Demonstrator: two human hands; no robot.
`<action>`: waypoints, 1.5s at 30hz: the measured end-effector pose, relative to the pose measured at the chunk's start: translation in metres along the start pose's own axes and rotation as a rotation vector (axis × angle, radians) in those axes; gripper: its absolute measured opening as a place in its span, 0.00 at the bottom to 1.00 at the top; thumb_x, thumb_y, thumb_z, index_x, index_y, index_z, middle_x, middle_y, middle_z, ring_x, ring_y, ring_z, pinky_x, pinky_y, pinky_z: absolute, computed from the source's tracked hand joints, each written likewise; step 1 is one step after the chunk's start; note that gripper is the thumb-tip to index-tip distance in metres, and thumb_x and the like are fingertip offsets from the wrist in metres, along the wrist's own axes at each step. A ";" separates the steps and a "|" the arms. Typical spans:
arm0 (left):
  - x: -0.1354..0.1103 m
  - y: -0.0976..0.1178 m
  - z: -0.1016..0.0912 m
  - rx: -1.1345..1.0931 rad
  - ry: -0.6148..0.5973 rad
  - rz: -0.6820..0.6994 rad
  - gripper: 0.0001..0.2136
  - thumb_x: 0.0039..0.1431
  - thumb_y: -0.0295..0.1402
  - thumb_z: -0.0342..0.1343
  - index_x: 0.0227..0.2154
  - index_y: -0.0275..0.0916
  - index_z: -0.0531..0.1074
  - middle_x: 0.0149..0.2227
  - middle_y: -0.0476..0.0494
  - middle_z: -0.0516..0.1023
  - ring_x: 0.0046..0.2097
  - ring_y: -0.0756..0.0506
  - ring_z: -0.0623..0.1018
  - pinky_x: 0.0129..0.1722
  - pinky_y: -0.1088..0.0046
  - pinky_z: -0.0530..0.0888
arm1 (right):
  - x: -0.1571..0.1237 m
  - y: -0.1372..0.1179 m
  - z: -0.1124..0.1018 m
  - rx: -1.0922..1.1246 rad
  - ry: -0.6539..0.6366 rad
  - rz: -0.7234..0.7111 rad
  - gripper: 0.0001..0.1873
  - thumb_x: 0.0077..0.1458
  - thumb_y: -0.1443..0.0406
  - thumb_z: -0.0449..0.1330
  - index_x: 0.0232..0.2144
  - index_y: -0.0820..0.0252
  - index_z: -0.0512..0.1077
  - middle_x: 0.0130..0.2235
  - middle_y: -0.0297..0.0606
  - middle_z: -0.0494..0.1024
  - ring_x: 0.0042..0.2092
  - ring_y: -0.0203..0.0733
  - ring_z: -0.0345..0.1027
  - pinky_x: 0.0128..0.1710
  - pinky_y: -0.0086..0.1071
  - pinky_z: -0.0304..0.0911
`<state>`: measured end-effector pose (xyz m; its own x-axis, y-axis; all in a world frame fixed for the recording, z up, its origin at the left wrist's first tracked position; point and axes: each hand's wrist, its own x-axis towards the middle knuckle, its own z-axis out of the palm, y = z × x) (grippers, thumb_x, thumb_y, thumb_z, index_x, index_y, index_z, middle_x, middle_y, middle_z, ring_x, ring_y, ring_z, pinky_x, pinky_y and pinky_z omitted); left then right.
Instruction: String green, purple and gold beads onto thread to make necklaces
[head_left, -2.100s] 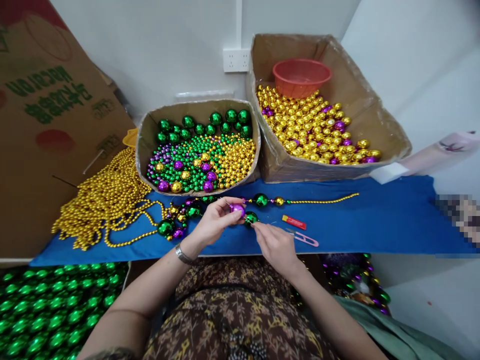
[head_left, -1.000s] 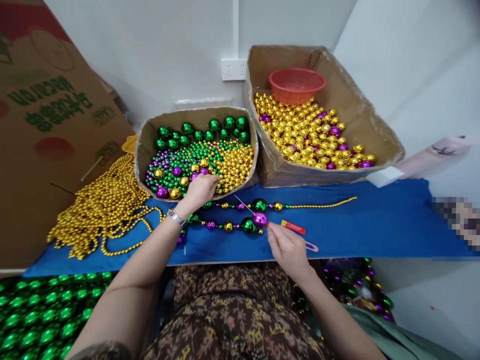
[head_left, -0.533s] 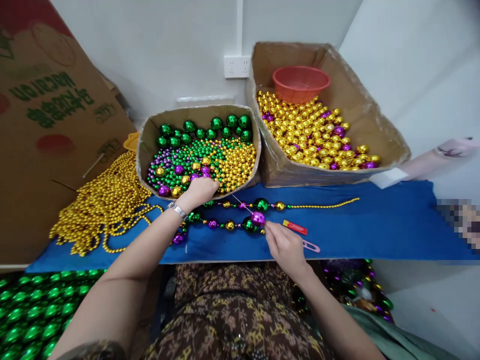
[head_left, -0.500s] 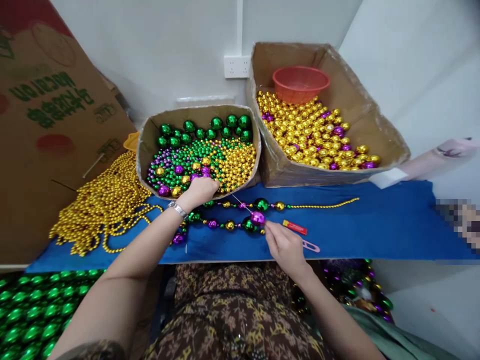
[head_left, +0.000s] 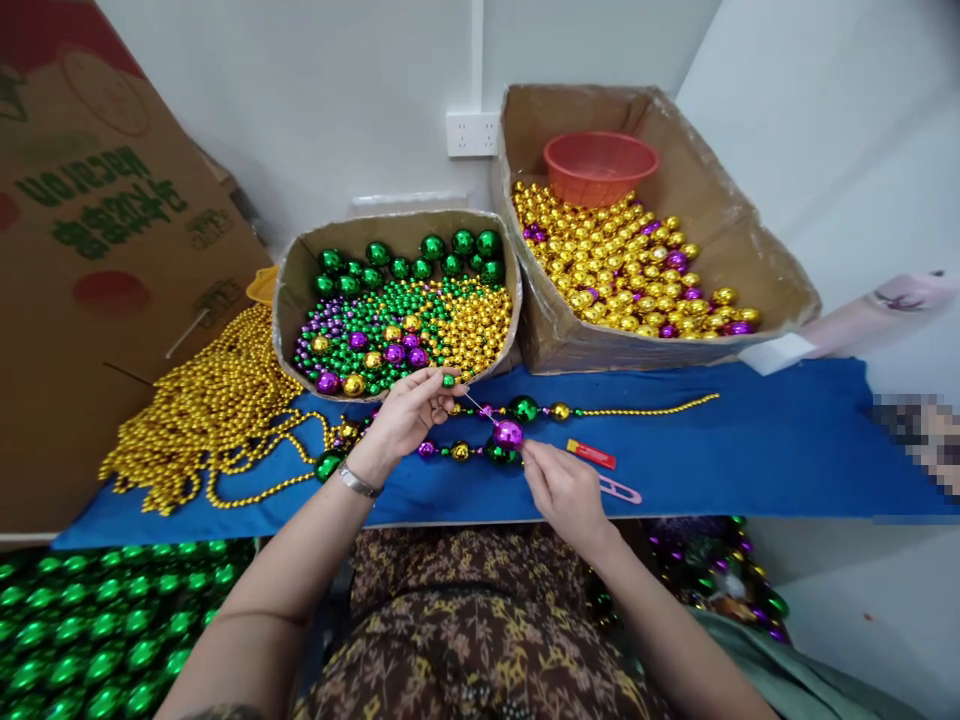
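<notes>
My left hand (head_left: 412, 412) is closed, pinching a small green bead (head_left: 448, 380) at its fingertips, just in front of the bead box (head_left: 285, 330). A thin pale string (head_left: 478, 402) runs from beside that bead down to a large purple bead (head_left: 508, 433). With its fingers pressed together, my right hand (head_left: 566, 490) grips the purple bead on its right side. Behind and below lies a beaded strand (head_left: 460, 451) of green, gold and purple on the blue cloth, partly hidden by my left hand. A gold bead chain (head_left: 652, 411) extends it to the right.
A larger carton (head_left: 645, 350) of gold and purple beads with a red basket (head_left: 600, 165) stands at back right. Gold bead chains (head_left: 217, 400) are heaped left. A red-yellow lighter (head_left: 591, 454) and pink clip-like tool (head_left: 621, 490) lie beside my right hand.
My left hand has come out of the bead box toward me, now with a small green bead in its fingertips. My right hand and the purple bead have shifted slightly left.
</notes>
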<state>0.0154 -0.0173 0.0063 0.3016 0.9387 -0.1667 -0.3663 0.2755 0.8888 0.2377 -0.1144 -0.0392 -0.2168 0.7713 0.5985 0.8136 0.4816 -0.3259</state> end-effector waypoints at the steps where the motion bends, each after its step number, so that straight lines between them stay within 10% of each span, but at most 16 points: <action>1: -0.002 -0.001 0.002 -0.026 -0.004 -0.014 0.13 0.53 0.37 0.63 0.39 0.35 0.76 0.34 0.39 0.80 0.28 0.52 0.74 0.22 0.81 0.65 | 0.000 -0.001 0.000 -0.002 -0.003 -0.002 0.12 0.65 0.68 0.50 0.38 0.62 0.73 0.32 0.40 0.80 0.33 0.38 0.75 0.36 0.29 0.67; 17: -0.007 -0.003 0.000 -0.031 -0.070 -0.007 0.13 0.55 0.36 0.62 0.42 0.36 0.77 0.37 0.40 0.78 0.31 0.52 0.74 0.22 0.82 0.66 | -0.002 0.002 -0.002 -0.077 -0.034 -0.020 0.13 0.65 0.68 0.49 0.38 0.62 0.73 0.27 0.38 0.77 0.29 0.37 0.71 0.33 0.28 0.62; 28: -0.011 0.000 0.010 0.569 -0.116 0.187 0.18 0.60 0.43 0.55 0.49 0.38 0.73 0.35 0.42 0.79 0.31 0.50 0.74 0.26 0.78 0.69 | -0.002 0.002 0.004 0.035 -0.017 0.049 0.12 0.65 0.67 0.49 0.41 0.63 0.73 0.33 0.41 0.80 0.33 0.39 0.74 0.36 0.29 0.66; 37: 0.056 0.060 -0.046 1.134 0.414 0.596 0.09 0.57 0.33 0.57 0.38 0.38 0.78 0.34 0.43 0.79 0.35 0.45 0.74 0.38 0.71 0.68 | -0.005 0.010 0.002 0.042 0.040 0.070 0.12 0.64 0.66 0.51 0.41 0.62 0.74 0.34 0.42 0.81 0.33 0.40 0.76 0.36 0.31 0.70; 45: 0.112 0.069 -0.073 1.712 0.302 0.348 0.18 0.59 0.38 0.55 0.48 0.34 0.74 0.41 0.35 0.80 0.43 0.38 0.76 0.45 0.65 0.69 | -0.002 0.011 0.004 0.032 0.034 0.052 0.11 0.64 0.67 0.51 0.40 0.63 0.73 0.34 0.41 0.81 0.32 0.40 0.76 0.34 0.30 0.69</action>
<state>-0.0400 0.1216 0.0177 0.1878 0.9575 0.2187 0.9303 -0.2449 0.2732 0.2448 -0.1090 -0.0462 -0.1559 0.7813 0.6044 0.8056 0.4546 -0.3799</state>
